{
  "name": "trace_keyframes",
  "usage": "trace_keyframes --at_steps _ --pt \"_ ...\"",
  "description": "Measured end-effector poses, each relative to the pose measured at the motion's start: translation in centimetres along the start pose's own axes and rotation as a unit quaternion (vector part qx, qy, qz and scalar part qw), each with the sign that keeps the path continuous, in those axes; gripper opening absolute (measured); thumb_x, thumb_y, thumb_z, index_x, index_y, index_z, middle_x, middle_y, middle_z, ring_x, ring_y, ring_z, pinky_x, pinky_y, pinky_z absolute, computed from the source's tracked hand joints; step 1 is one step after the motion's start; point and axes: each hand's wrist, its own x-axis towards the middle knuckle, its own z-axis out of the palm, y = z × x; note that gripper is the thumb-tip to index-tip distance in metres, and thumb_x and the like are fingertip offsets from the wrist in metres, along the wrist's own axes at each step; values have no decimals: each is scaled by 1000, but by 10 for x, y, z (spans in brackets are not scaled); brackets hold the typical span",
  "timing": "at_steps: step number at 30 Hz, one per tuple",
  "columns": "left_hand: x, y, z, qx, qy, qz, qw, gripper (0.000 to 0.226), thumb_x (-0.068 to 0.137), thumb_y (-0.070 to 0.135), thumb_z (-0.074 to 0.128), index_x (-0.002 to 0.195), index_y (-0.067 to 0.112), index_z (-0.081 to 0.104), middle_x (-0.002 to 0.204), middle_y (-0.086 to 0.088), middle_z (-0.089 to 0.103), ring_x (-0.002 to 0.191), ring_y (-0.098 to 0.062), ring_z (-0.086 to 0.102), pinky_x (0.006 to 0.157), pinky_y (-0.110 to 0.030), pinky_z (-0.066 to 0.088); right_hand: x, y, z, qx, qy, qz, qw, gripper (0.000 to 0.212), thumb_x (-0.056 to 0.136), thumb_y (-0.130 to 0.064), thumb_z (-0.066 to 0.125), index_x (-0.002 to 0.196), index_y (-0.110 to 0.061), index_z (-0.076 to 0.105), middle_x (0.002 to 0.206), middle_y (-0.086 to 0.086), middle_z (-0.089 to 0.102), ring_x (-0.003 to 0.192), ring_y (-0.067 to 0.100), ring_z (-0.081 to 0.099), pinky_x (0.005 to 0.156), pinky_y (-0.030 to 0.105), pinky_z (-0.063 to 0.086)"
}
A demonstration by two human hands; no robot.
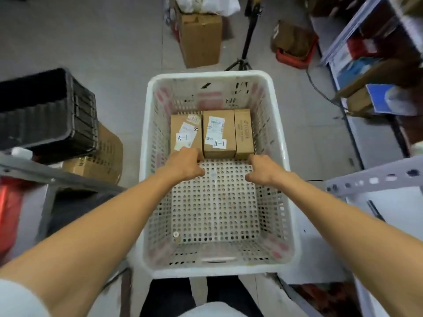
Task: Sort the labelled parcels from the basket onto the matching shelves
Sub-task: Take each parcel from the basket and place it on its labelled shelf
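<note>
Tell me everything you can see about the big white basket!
The basket is white plastic, rectangular, with a thick rim, slotted walls bearing faded red patches, and a floor full of round holes. It stands upright before the person. Three brown cardboard parcels lie side by side against its far wall. The left hand and right hand reach inside, at the parcels' near ends.

floor (91, 42): grey, smooth | left: black crate (45, 110) atop cardboard boxes (103, 156) | far: tall cardboard box (201, 40), black tripod (248, 35), red tray (295, 57) | right: metal shelving (357, 30), cluttered, blurred | light: even, soft
</note>
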Motion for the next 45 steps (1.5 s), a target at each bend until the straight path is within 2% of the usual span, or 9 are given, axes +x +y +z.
trace_keyframes --at_steps 6,10,16,24,27,33,38,42,45 --pt "71 -10 58 -62 -23 -60 996 43 78 33 74 116 22 58 110 -3 62 88 -22 63 81 -36 52 90 21 34 -24 -3 50 998 30 89 -19 58 115 -8 51 114 10 56 105 28 54 83 34 43" --pt "115 -8 101 -87 -46 -61 993 42 79 35 74 117 26 57 106 1 63 89 -17 63 83 -35 52 153 43 65 -28 51 79 995 55 91 -22 59 136 -5 33 138 22 37 126 37 38 99 43 39" --pt "149 -33 135 -85 -47 -65 993 42 82 33 72 120 23 56 107 0 62 82 -16 63 76 -31 50 223 62 93 47 128 107 985 83 93 -29 59 152 -11 3 150 29 17 134 44 30 111 49 33" --pt "140 -46 153 -89 -78 -91 989 40 83 35 69 120 24 57 112 -1 61 91 -20 63 80 -35 53 154 39 150 197 97 237 946 114 76 -26 79 151 -9 -6 144 23 22 126 41 39 102 45 41" --pt "136 -46 150 -74 -93 -87 989 40 84 36 67 121 24 57 109 0 63 89 -17 62 76 -31 49 121 43 176 164 83 259 948 111 78 -30 75 149 -4 -6 137 24 27 121 39 38 97 45 42" --pt "131 -52 148 -96 -82 -92 988 35 87 33 64 120 23 57 112 0 62 95 -18 61 85 -35 51 133 48 166 117 140 254 950 78 85 -27 70 137 3 20 136 28 30 125 42 36 96 47 42" --pt "117 -52 153 -118 -88 -96 984 28 88 28 64 115 22 57 102 -1 64 88 -20 64 84 -39 53 129 40 161 135 75 256 954 101 90 -7 61 150 -25 -20 150 38 4 137 51 18 107 61 30" --pt "106 -43 134 -110 -80 -67 988 31 88 28 64 118 22 57 106 -1 64 92 -19 63 86 -39 52 104 33 146 226 87 261 934 99 91 -9 58 150 -34 -18 151 33 9 137 47 22 109 63 25" --pt "92 -36 109 -108 -71 -33 991 33 86 29 64 117 22 57 108 -2 64 97 -22 61 88 -41 51 73 27 133 394 106 199 891 93 89 -6 59 153 -32 -3 152 18 24 139 39 27 112 57 27"
